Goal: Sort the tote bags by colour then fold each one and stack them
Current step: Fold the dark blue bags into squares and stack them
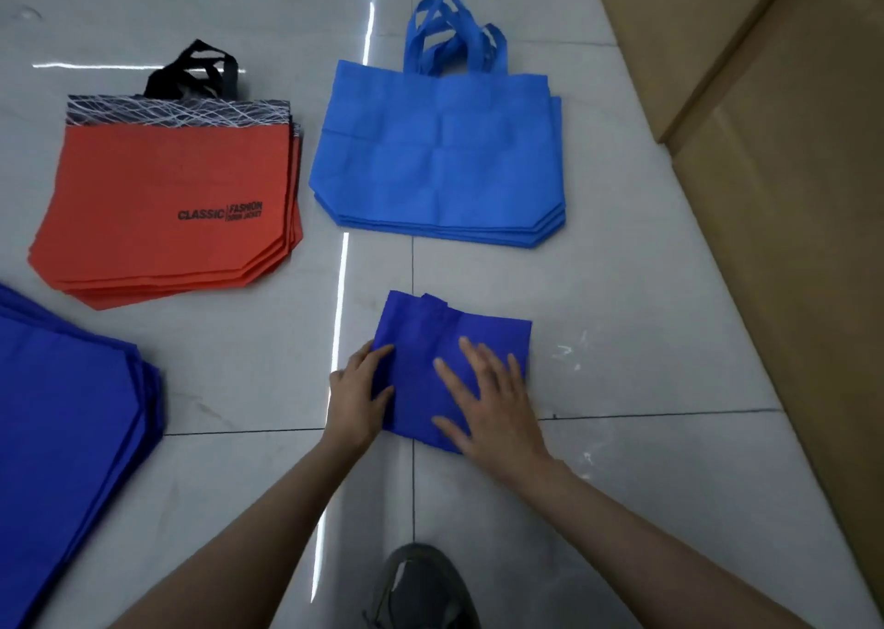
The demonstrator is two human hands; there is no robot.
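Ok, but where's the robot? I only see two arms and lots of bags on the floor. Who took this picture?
There is no robot here. A person wears a camera on their head, so you see what they see when looking down: their own two arms and, at the bottom, a shoe. On the tiled floor lie three piles of flat tote bags: orange-red bags with black handles, light blue bags, and a dark blue pile at the left edge. In front of the person is one folded bag, dark blue too. The left hand holds its left edge, and the right hand presses flat on top of it. Brown cardboard lies along the right side.
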